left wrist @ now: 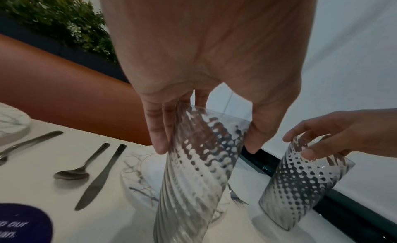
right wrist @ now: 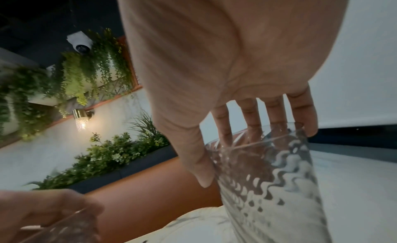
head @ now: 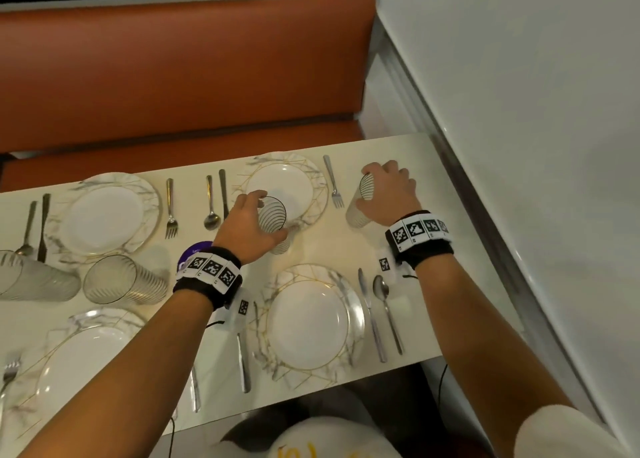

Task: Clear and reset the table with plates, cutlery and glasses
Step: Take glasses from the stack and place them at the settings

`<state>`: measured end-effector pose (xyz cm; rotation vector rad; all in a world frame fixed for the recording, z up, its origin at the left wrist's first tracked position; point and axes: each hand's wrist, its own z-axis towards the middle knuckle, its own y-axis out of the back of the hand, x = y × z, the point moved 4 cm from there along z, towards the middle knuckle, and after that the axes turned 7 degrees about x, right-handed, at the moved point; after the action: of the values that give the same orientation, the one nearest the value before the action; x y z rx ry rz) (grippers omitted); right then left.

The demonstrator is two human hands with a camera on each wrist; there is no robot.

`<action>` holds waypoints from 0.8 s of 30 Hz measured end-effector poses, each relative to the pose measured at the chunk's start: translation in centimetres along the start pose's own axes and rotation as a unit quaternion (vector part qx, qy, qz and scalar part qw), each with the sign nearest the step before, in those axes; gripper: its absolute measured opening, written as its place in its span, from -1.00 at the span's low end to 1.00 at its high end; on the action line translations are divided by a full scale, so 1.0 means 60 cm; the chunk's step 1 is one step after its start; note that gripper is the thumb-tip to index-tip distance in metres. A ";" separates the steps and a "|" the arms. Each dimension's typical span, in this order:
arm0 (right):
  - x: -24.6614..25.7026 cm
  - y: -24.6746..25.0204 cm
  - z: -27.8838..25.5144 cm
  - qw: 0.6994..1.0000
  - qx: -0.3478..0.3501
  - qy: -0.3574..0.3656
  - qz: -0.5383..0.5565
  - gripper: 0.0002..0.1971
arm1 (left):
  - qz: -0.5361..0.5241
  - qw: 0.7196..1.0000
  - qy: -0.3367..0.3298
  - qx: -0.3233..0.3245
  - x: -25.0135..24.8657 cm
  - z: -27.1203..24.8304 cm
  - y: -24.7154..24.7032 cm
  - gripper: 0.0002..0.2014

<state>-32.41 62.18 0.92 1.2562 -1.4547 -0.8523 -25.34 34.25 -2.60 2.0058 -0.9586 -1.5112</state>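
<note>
My left hand [head: 254, 220] grips a ribbed clear glass [head: 275, 222] near its rim, tilted, over the edge of the far marbled plate [head: 304, 166]. In the left wrist view fingers and thumb wrap this glass [left wrist: 199, 170]. My right hand [head: 389, 194] holds a second ribbed glass [head: 362, 198] at the table's right end, base on or just above the table. The right wrist view shows thumb and fingers around that glass [right wrist: 272, 178]. A near plate [head: 311, 319] lies between my forearms, with a knife [head: 372, 319] and spoon [head: 388, 312] to its right.
Two more glasses [head: 121, 279] [head: 31, 277] lie on their sides at the left. Left plates [head: 107, 215] [head: 79, 364] and cutlery sets [head: 214, 201] fill the white table [head: 450, 284]. A purple round card [head: 194, 253] lies by my left wrist. An orange bench [head: 180, 76] runs behind; a wall stands right.
</note>
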 end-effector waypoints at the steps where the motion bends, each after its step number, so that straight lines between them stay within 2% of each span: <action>1: 0.020 -0.010 -0.010 1.000 0.008 0.009 0.008 -0.38 | 0.002 1.000 0.003 0.002 0.010 -0.005 0.001 -0.10; 5: 0.084 -0.056 -0.038 0.999 0.030 0.034 0.009 -0.39 | 0.005 1.000 0.007 0.011 0.041 -0.018 0.003 -0.08; 9: 0.111 -0.088 -0.055 0.998 0.061 0.031 0.002 -0.37 | 0.018 1.000 0.014 0.020 0.070 -0.029 -0.003 -0.07; 14: 0.108 -0.104 -0.072 0.996 0.079 0.023 -0.016 -0.35 | 0.015 1.000 0.012 0.010 0.085 -0.034 -0.007 -0.05; 24: 0.065 -0.103 -0.098 0.997 0.069 -0.009 -0.036 -0.36 | 0.032 0.999 0.030 -0.001 0.086 -0.024 0.000 -0.06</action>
<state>-24.96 57.58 -2.48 1.4147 -1.5116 -0.8234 -23.12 30.30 -5.49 1.9886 -0.9851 -1.4091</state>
